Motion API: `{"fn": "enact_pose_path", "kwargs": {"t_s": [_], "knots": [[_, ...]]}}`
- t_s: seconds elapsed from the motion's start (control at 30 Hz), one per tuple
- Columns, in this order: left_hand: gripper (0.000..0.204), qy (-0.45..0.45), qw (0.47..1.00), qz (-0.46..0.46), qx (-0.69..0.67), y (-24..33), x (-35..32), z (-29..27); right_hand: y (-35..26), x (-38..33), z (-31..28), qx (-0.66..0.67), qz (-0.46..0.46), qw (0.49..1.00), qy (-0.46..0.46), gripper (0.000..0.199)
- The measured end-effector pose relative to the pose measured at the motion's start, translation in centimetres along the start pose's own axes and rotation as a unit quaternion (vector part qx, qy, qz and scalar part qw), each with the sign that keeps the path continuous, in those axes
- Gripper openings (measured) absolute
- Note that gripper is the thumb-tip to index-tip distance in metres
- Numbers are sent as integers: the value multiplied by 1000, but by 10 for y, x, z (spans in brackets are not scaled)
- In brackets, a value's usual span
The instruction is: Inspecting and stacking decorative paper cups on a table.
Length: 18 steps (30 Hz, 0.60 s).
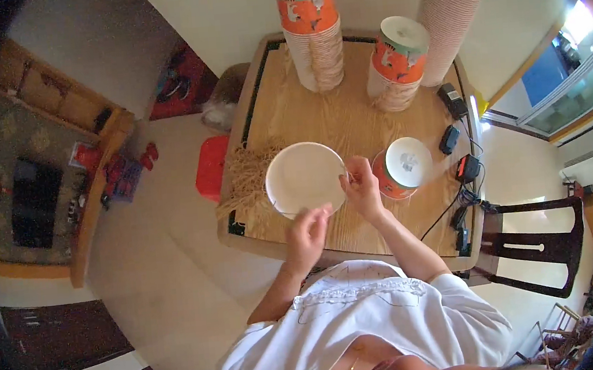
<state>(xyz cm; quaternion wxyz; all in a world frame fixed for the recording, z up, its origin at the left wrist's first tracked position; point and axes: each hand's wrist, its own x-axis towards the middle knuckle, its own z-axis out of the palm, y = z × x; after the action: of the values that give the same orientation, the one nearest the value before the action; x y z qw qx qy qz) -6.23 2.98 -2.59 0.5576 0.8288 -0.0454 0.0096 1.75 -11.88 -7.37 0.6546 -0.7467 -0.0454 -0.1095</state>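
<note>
A white paper bucket [305, 177] is tipped so that its open mouth and pale inside show. My right hand [362, 188] is closed on the right side of its rim. At the lower rim is my left hand [308, 235], its fingertips drawn together and slightly blurred; whatever they pinch is too small to make out. Left of the bucket lies a loose heap of tan paper-twine cords [250, 177]. Just right of my right hand, an orange and green printed paper bucket [393, 181] stands upside down with its white base up.
Tall nested stacks of printed buckets rise at the back: a left stack [313, 49], a middle stack [399, 63] and a right stack [453, 20]. Black chargers [453, 101] with cables line the table's right edge. A red stool [212, 168] is at left, a dark chair [538, 248] at right.
</note>
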Motion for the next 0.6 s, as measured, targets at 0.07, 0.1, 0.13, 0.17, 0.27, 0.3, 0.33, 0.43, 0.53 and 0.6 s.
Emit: {"fn": "enact_pose_path", "kwargs": {"t_s": [0.07, 0.1, 0.13, 0.17, 0.27, 0.3, 0.33, 0.43, 0.53, 0.6], "knots": [[22, 51, 999, 0, 8, 3, 26, -6, 5, -4, 4, -15, -30, 999, -5, 29], [22, 54, 999, 0, 9, -3, 35, -3, 1, -4, 8, -31, -62, 998, -12, 29], [26, 32, 990, -49, -129, -12, 45, 1, -5, -5, 10, 4, -75, 997, -34, 27], [31, 6, 960, -96, -265, -14, 54, 5, -4, -5, 9, 5, -76, 997, -33, 27], [44, 4, 844, -220, -490, -17, 70, 7, 1, -1, 4, -60, -143, 981, -113, 23], [39, 2, 834, -256, -488, -31, 77, 7, 0, -1, 2, -60, -143, 981, -113, 23], [39, 2, 834, -256, -488, -43, 81, 10, -1, -1, -2, -123, -201, 959, -155, 23], [35, -7, 788, -258, -559, -90, 89, 14, -15, 0, -6, -181, -264, 931, -175, 24], [39, 83, 749, -218, -620, -60, 97, 16, 9, -16, -17, -158, -183, 969, -48, 24], [40, 113, 717, -221, -651, -58, 104, 11, 26, -35, -17, -128, -141, 979, -75, 24]]}}
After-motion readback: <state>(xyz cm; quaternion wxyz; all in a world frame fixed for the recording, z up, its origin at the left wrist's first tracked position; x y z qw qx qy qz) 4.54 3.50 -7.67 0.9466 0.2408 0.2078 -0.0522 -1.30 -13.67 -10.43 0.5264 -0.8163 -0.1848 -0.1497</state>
